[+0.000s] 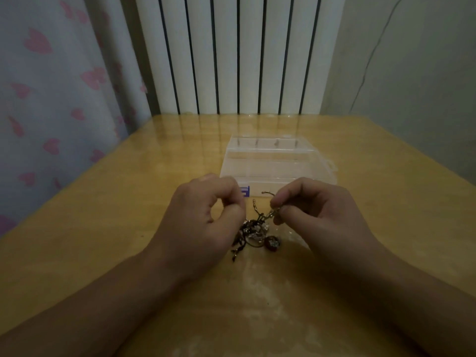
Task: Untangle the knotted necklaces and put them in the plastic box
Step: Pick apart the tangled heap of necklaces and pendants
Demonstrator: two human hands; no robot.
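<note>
Near the middle of the counter [103, 228], the knotted necklaces [253, 231] lie in a dark tangle between both hands, with a reddish pendant [273, 244] at the clump's right side. The right hand [316, 212] pinches a chain end lifted from the tangle, while the left hand [203, 215] has its grip curled at the clump's left, seemingly pinching a strand, though dim light blurs it. The clear plastic box [278, 161] sits open just behind the hands, toward the counter's far edge.
</note>
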